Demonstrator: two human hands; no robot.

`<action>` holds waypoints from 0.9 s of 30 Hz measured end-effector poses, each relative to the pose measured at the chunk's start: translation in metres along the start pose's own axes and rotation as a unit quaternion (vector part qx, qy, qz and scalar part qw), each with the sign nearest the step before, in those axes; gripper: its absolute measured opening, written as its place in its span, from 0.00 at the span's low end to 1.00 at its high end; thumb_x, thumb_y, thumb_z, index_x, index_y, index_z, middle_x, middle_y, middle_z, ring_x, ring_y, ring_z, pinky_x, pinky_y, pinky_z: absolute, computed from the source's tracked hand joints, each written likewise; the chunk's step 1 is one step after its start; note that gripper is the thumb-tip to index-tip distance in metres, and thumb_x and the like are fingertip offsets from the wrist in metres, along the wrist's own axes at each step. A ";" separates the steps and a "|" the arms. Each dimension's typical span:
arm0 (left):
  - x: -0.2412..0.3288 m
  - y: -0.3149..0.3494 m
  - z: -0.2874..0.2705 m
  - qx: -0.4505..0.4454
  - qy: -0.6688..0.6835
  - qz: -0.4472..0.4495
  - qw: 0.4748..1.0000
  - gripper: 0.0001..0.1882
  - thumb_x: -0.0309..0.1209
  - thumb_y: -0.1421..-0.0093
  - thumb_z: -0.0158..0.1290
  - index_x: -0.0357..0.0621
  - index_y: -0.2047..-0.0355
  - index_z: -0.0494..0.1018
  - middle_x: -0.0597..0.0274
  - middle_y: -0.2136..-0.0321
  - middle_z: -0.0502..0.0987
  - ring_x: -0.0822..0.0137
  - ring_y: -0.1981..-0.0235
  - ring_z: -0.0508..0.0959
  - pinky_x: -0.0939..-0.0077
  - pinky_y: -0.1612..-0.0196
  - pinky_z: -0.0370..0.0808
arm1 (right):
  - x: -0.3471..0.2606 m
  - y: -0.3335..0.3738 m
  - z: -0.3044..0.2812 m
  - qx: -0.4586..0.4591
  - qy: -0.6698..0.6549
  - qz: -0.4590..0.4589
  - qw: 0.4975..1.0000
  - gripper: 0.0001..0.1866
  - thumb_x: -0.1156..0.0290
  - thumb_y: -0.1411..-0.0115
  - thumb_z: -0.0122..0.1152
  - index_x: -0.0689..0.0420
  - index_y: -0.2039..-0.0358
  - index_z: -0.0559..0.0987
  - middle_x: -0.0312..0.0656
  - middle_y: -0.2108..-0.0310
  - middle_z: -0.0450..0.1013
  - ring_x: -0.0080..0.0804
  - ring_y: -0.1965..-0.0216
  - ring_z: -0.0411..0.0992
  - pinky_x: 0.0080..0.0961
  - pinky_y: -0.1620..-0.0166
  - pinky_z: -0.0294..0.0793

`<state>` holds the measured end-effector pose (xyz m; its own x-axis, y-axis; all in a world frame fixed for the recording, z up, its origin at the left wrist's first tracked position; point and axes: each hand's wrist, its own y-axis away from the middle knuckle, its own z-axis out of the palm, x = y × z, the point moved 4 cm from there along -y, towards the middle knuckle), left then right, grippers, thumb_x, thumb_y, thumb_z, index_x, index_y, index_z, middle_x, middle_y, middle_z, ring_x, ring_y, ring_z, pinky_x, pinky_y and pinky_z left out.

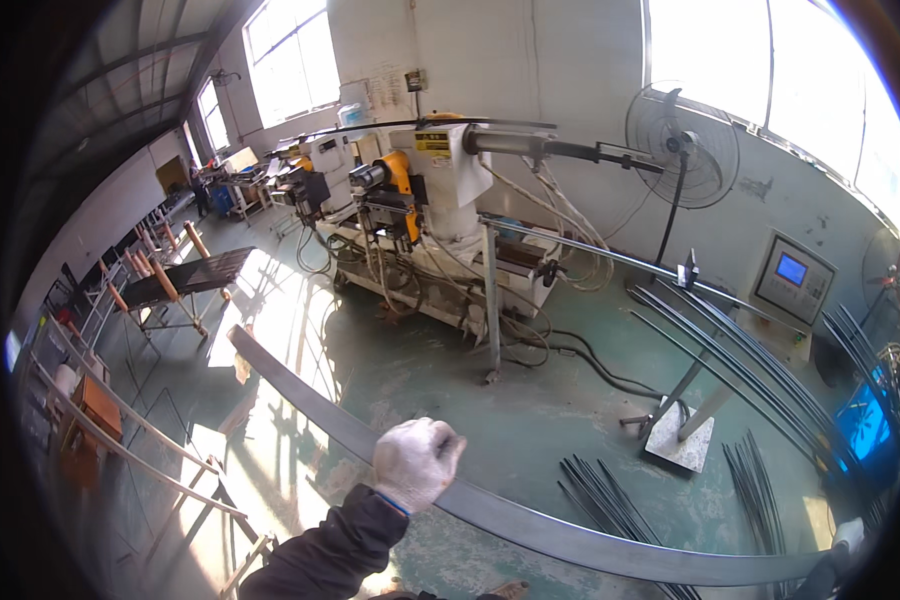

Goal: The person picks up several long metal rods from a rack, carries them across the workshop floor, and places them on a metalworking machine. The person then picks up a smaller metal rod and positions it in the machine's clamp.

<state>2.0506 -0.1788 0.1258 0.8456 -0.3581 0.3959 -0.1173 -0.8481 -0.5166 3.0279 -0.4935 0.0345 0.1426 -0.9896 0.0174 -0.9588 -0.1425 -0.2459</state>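
Head view: bar (570,535) through left grip (416,463).

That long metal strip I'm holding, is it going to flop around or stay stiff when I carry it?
The strip is long, thin and flat, so it will probably flex and sway at the ends. It looks like steel, so likely heavy. The left hand grips mid-length and the right hand the far end; the two spread grips should limit sagging.

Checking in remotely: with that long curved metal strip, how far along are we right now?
Done, by the look of it: curved bars already lie on the stand and more rods on the floor. In hand: the left hand, gloved, grips the long curved strip; the right hand meets its far end at the frame's edge. Left: the strip is still carried, not set down anywhere.
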 end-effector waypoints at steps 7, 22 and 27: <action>-0.031 0.040 -0.035 0.049 0.258 0.149 0.953 0.10 0.26 0.39 0.74 0.45 0.61 0.84 0.57 0.63 0.88 0.50 0.60 0.88 0.58 0.52 0.85 | -0.105 0.159 -0.022 -0.059 -0.146 -0.153 0.976 0.12 0.70 0.48 0.73 0.56 0.62 0.89 0.53 0.67 0.86 0.55 0.59 0.84 0.46 0.50 0.80; -0.470 0.347 -0.162 -0.127 0.327 -0.409 0.842 0.17 0.39 0.29 0.65 0.38 0.50 0.87 0.55 0.58 0.90 0.65 0.57 0.88 0.69 0.48 0.83 | -0.364 0.829 -0.243 0.071 -0.280 -0.474 0.832 0.25 0.51 0.18 0.53 0.58 0.45 0.89 0.58 0.46 0.84 0.59 0.40 0.77 0.54 0.33 0.72; -0.588 0.366 -0.166 -0.107 0.399 -0.500 0.761 0.16 0.38 0.29 0.65 0.39 0.49 0.87 0.56 0.56 0.90 0.65 0.54 0.88 0.69 0.46 0.82 | -0.434 1.140 -0.289 0.189 -0.473 -0.589 0.628 0.19 0.62 0.26 0.65 0.59 0.41 0.86 0.54 0.43 0.84 0.60 0.36 0.78 0.54 0.29 0.73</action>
<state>1.4246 -0.3432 -0.1701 -0.0075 0.4571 0.8894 0.2232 -0.8662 0.4470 1.8016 -0.2317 0.0262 0.9514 0.2760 -0.1369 0.0490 -0.5744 -0.8171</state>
